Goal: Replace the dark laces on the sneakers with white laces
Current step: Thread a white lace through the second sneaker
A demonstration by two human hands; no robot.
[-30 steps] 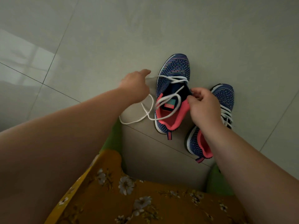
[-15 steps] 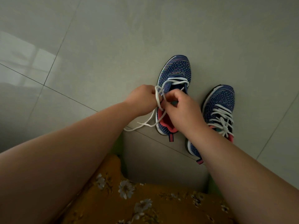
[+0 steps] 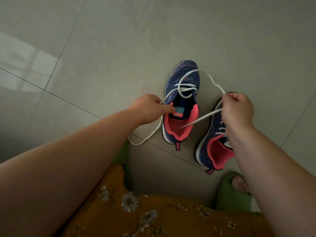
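Two blue knit sneakers with pink linings stand on the tiled floor. The left sneaker point(image 3: 183, 82) has a white lace point(image 3: 188, 86) threaded only through its front eyelets. My left hand point(image 3: 150, 108) holds one strand of that lace at the shoe's left side, and the rest trails in a loop on the floor point(image 3: 145, 139). My right hand point(image 3: 236, 108) pinches the other strand, lifted up and out to the right, its end hanging over the shoe's opening. The right sneaker point(image 3: 213, 147), partly behind my right wrist, is laced in white.
A green slipper point(image 3: 229, 194) on a foot sits at the lower right, close to the right sneaker's heel. An orange flowered garment point(image 3: 136, 211) fills the bottom of the view. Grey floor tiles point(image 3: 119, 40) spread all around.
My hands were together over the left sneaker's opening half a second ago. They have drawn apart, the right one pulling its lace strand up and to the right.
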